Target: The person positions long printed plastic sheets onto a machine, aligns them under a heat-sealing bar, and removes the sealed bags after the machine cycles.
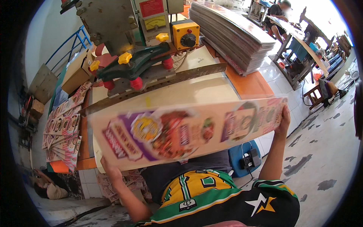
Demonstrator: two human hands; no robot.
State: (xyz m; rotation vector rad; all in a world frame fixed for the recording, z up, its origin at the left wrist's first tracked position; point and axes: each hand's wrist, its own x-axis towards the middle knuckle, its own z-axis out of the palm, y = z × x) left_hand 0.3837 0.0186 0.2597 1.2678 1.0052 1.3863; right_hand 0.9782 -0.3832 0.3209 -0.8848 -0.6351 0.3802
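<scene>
Sheet [189,132] held flat between both hands — left hand [110,172] and right hand [283,123] clamped on its ends — above the press [132,64] table [249,85].

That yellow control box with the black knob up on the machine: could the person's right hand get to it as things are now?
Probably not right away. The right hand grips one end of the long printed sheet, which stretches between it and the yellow control box. The left hand holds the other end.

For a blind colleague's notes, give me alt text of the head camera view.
Both hands, left hand and right hand, hold a long printed cardboard sheet by its ends above a workbench bearing a press machine and a stack of sheets.
</scene>
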